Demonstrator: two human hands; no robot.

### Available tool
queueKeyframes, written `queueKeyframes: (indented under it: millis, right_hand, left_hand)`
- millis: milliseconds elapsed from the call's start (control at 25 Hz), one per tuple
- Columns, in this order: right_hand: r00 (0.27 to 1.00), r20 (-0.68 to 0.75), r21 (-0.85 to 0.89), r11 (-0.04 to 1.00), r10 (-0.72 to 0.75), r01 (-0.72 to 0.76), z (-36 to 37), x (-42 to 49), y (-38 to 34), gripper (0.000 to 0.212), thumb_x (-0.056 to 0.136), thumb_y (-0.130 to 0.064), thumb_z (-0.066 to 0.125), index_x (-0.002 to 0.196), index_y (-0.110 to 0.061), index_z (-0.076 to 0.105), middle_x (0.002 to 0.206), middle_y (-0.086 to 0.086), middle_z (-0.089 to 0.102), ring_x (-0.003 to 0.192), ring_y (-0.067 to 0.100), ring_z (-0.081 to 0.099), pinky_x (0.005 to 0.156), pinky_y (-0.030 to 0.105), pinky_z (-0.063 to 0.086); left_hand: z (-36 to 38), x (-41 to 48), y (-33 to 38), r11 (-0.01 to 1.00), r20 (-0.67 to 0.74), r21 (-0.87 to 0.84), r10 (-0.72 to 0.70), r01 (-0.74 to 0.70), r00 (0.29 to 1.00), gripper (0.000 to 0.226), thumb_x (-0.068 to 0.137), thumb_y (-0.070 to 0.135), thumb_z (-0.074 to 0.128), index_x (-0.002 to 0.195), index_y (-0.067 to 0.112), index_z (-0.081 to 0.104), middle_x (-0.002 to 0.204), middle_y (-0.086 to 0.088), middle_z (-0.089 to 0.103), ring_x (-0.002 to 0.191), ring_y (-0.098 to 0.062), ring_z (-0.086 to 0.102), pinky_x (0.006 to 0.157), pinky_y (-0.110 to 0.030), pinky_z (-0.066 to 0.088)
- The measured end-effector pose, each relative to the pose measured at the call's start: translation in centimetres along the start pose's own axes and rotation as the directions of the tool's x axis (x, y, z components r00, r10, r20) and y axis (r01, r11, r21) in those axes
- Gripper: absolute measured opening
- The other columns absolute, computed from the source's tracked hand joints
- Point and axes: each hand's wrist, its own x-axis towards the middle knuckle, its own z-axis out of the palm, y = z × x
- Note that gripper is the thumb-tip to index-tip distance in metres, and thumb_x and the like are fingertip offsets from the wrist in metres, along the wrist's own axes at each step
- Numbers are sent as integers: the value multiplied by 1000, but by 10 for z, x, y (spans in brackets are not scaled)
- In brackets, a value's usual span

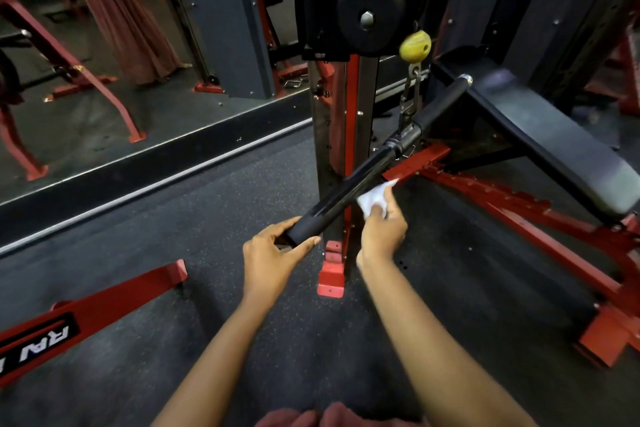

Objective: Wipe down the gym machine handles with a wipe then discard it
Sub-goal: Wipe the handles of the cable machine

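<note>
A mirror [104, 80] fills the upper left of the frame, showing red machine legs and a person in a long pink garment. At the lower left a red floor rail [104, 305] with white letters lies on the dark speckled floor [225, 184].

Just left of centre, the left grip [270, 260] is wrapped around the near end of the black bar handle [346, 198], thumb on one side and fingers curled on the other. From there the handle runs diagonally up toward the upper right, ending in a metal cap.

Behind it, at centre, stands a red and steel upright post [346, 135] marked with numbers. A black pulley [370, 10] sits at its top. A yellow ball [415, 44] hangs just right of the pulley. Below the ball a metal clip [408, 104] joins the handle at its middle.

Right of centre, the right grip [382, 232] pinches a white wipe [374, 199] between curled fingers and thumb. The wipe lies against the lower right side of the handle, a little above the left grip, with one corner sticking up toward the red frame [519, 208].

On the right, a black padded bench [554, 142] slopes down toward the right edge, carried on that red frame.
</note>
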Motion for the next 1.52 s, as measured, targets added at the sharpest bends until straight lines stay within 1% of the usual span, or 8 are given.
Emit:
queueKeyframes:
  millis: [280, 520, 680, 800, 960, 1120, 1360, 1520]
  right_hand:
    - [911, 250, -171, 912, -327, 374, -7, -53, 12, 48, 77, 18, 50, 118, -4, 61, 117, 7, 58, 110, 11, 53, 89, -6, 29]
    - [671, 510, -316, 609, -538, 728, -21, 1, -35, 46, 75, 16, 50, 115, -3, 63, 114, 10, 60, 106, 12, 54, 97, 13, 36]
    - [562, 755, -537, 174, -338, 826, 3, 70, -62, 41, 79, 11, 47, 116, 0, 61, 123, 15, 56, 115, 29, 51, 102, 24, 35]
    - [580, 789, -599, -49, -202, 799, 12, 77, -58, 36, 81, 6, 48, 113, -2, 63, 118, 15, 58, 112, 31, 49, 98, 33, 40]
    - [479, 858, -504, -129, -185, 854, 18, 11, -44, 33, 87, -1, 41, 115, -8, 57, 117, 9, 53, 107, 27, 43, 89, 33, 44]
    - [300, 951, -306, -96, -78, 947, 5, -29, -54, 34, 89, 0, 40, 119, -7, 53, 118, 8, 52, 109, 26, 42, 91, 35, 44]
    - [586, 807, -580, -288, -75, 762, 23, 73, -89, 27, 84, 6, 47, 107, -1, 59, 107, 16, 60, 105, 31, 50, 85, 39, 47]
    - [511, 857, -511, -251, -72, 822, 26, 21, -71, 32, 90, 2, 39, 118, -4, 54, 116, 14, 54, 110, 30, 45, 86, 35, 45]
  left_hand:
    - [3, -10, -2, 992, -28, -120, -47, 43, 999, 40, 69, 21, 80, 106, 17, 68, 98, 7, 66, 77, 21, 57, 69, 3, 39]
    - [4, -15, -12, 917, -20, -352, -208, 188, 978, 34, 71, 25, 78, 103, 32, 68, 98, 5, 72, 84, 1, 66, 82, -18, 52]
    - [7, -16, -10, 922, -63, -338, -223, 189, 973, 39, 70, 19, 79, 108, 19, 70, 95, 8, 69, 74, 21, 58, 68, 2, 42]
    - [7, -15, -12, 914, -59, -360, -221, 185, 974, 40, 70, 15, 79, 109, 17, 69, 92, 7, 69, 71, 19, 58, 66, 1, 43]
    - [6, -12, -15, 925, -66, -331, -220, 187, 973, 41, 70, 18, 80, 110, 19, 69, 88, 8, 68, 68, 2, 60, 67, -4, 47]
    - [7, -12, -18, 924, -60, -329, -227, 195, 972, 41, 70, 18, 80, 110, 21, 68, 92, 8, 69, 72, 9, 60, 71, -12, 50]
    - [5, -9, -16, 928, -72, -330, -208, 174, 975, 41, 71, 19, 79, 110, 20, 68, 86, 11, 66, 75, -4, 58, 75, -22, 51]
    - [8, -8, -19, 926, -92, -336, -214, 172, 972, 40, 70, 21, 80, 109, 21, 69, 90, 9, 70, 75, 4, 61, 76, -22, 53]
